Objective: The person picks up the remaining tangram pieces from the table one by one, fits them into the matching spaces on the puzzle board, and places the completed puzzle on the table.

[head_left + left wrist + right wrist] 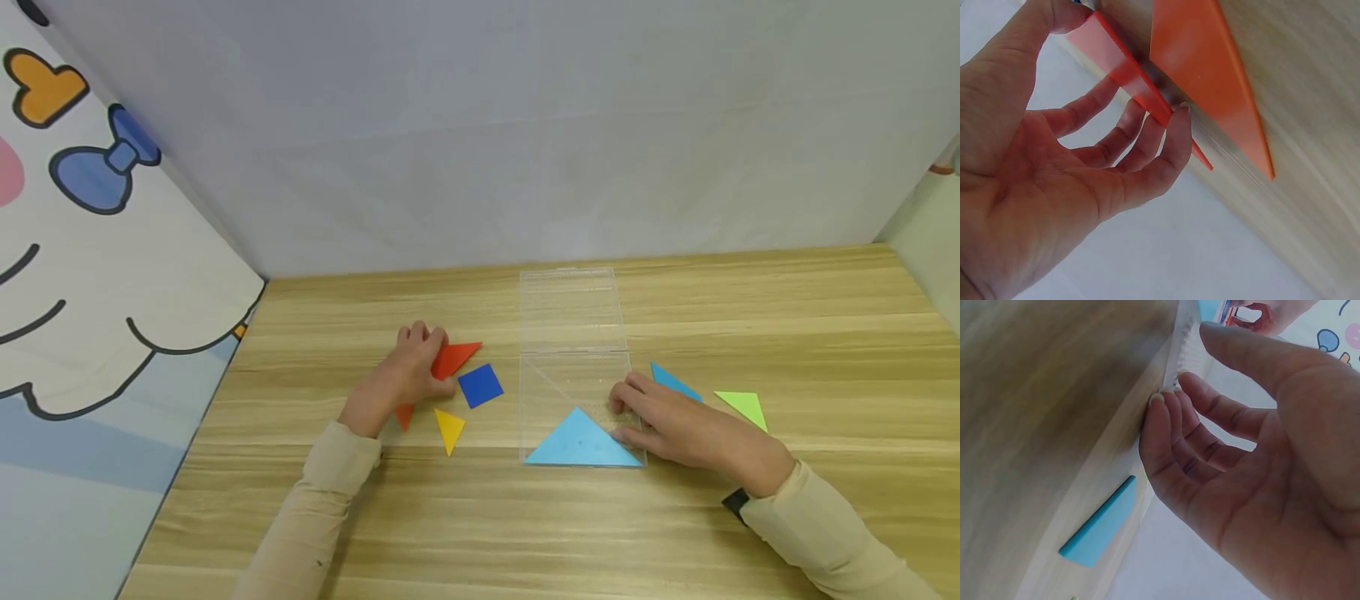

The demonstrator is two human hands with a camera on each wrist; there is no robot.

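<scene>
My left hand [408, 367] holds a red triangle [459, 357] between thumb and fingertips. In the left wrist view the red triangle [1124, 62] is tilted on edge, beside an orange flat piece [1210, 69]; in the head view that hand partly hides the orange piece [404, 415]. A clear plastic box [573, 312] lies unfolded at the centre, and a large light blue triangle [581, 442] sits in its near half. Over the box's right edge, my right hand [675, 421] has loosely bent fingers that grip nothing; its fingertips appear to touch the edge.
A dark blue square [481, 385] and a yellow triangle [451, 428] lie between the left hand and the box. Right of the box are a blue piece [675, 382], partly covered by the right hand, and a green piece [744, 407]. A pale wall [525, 167] stands behind the table.
</scene>
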